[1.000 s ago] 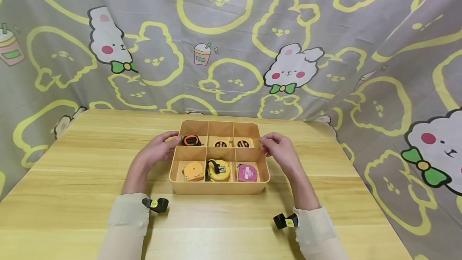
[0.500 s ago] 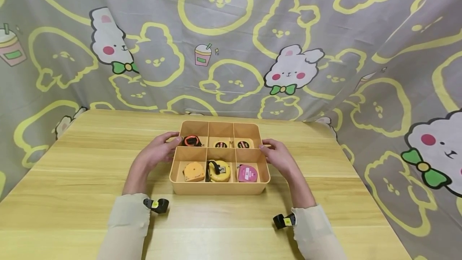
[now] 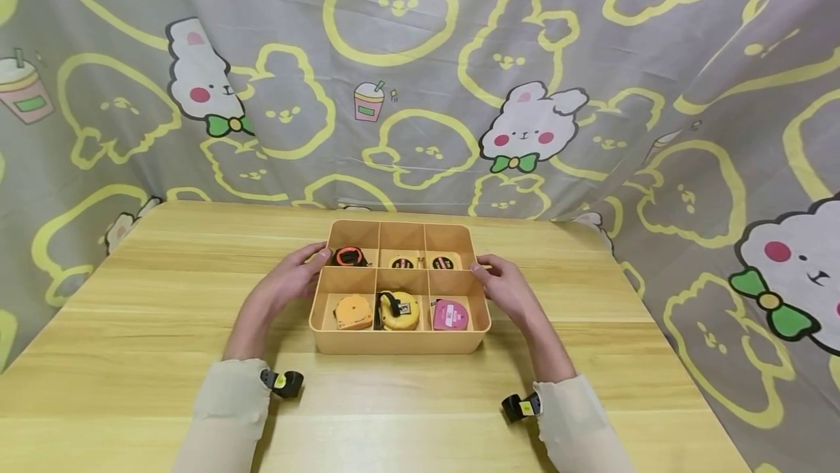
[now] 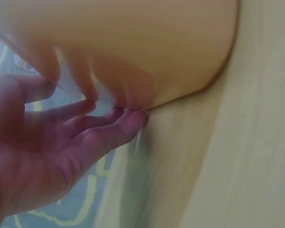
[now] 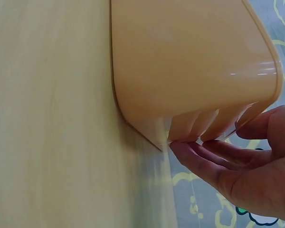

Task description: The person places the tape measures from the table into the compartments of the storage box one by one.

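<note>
An orange divided box (image 3: 400, 342) stands on the table in the head view. Tape measures fill its compartments: a black-and-red one (image 3: 349, 256), two yellow ones with dark labels (image 3: 402, 263) behind the divider, an orange one (image 3: 354, 312), a yellow one with a black strap (image 3: 400, 310) and a pink one (image 3: 450, 315). At the box's left side is my left hand (image 3: 292, 280), its fingertips touching the outer wall (image 4: 133, 42). Opposite it, my right hand (image 3: 505, 286) touches the right wall (image 5: 190, 57) with relaxed fingers. Its thumb lies by the rim.
The wooden table (image 3: 394, 415) reaches forward to a grey curtain (image 3: 420, 79) printed with cartoon animals, which also hangs along both sides. A small black camera sits on each sleeve, the left one (image 3: 286, 384) and the right one (image 3: 518, 407).
My right hand's fingers, bent at the rim a second ago, have moved down along the box's right side. My left hand stays at the left side. The box and tape measures look unmoved.
</note>
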Available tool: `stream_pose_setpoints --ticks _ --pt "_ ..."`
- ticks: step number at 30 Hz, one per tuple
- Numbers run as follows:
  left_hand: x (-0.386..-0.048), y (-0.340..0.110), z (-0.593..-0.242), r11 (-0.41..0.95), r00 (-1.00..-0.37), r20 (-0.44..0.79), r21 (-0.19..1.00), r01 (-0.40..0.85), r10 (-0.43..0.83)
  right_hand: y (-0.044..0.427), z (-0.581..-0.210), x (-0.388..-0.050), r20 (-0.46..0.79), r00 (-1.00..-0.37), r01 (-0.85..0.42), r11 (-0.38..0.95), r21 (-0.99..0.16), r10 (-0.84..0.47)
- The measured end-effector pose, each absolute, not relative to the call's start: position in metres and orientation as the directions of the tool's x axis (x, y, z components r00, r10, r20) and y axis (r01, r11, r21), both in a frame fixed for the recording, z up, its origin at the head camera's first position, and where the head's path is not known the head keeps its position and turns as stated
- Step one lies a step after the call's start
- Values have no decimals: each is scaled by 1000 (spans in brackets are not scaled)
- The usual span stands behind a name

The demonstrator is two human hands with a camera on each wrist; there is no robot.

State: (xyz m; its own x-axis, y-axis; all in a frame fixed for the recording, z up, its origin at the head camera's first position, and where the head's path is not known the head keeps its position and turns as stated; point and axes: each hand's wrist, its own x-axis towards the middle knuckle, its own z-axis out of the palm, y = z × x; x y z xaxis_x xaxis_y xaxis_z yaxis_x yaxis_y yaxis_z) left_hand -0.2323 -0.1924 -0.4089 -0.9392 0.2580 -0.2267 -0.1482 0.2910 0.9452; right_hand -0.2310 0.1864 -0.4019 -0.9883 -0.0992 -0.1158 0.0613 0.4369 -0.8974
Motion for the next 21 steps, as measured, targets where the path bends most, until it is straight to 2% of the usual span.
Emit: stream_pose_setpoints --ticks 8,13,21 --pt "-232 -190 -411 278 -942 -222 949 -149 253 189 -402 -231 -119 -989 69 438 -896 -87" --pt "-231 -189 -408 318 -944 -233 936 -153 232 189 -400 -230 -105 -991 52 480 -876 -85" --pt "-224 -198 -389 475 -978 -194 869 -139 69 191 -390 -229 -23 -999 -9 597 -803 -47"
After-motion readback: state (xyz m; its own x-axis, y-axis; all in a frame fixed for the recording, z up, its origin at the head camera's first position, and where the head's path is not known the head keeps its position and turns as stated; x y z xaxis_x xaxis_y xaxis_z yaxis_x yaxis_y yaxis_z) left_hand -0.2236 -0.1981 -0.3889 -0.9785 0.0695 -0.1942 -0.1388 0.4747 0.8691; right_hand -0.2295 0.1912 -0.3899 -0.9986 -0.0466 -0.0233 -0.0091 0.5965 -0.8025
